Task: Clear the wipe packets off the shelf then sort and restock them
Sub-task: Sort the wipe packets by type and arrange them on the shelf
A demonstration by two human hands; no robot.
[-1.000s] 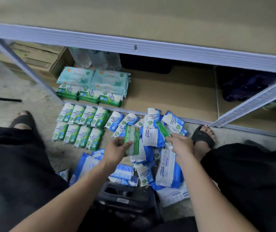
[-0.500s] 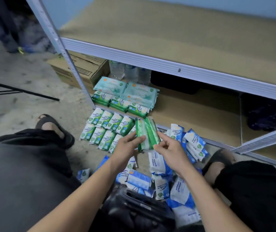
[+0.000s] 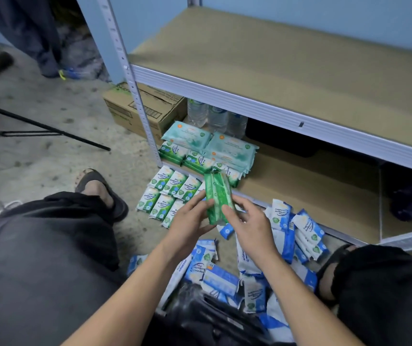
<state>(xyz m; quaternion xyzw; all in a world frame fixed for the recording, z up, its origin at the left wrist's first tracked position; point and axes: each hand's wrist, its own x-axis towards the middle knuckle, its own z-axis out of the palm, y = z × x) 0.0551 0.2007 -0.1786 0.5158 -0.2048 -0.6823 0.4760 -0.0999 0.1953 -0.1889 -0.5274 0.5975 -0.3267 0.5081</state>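
Observation:
Between both hands I hold two green wipe packets [image 3: 217, 196] pressed together, upright, above the floor at the bottom shelf's front edge. My left hand [image 3: 192, 221] grips them from the left and my right hand [image 3: 246, 221] from the right. Green-and-white packets [image 3: 167, 193] lie in two rows on the floor to the left. Blue-and-white packets [image 3: 284, 236] lie heaped on the floor below and to the right of my hands. On the bottom shelf [image 3: 299, 181], large pale-green packs [image 3: 210, 143] lie stacked on small green packets.
A cardboard box [image 3: 145, 108] and water bottles [image 3: 215, 118] stand at the bottom shelf's back left. The upper shelf board [image 3: 287, 68] is bare. A metal upright [image 3: 135, 96] is at the left. My sandalled feet [image 3: 100, 188] flank the piles; a black bag [image 3: 207, 318] sits near me.
Both hands lifted green packets off the floor pile and brought them together upright. The view swung up and to the left, so the upper shelf board shows now.

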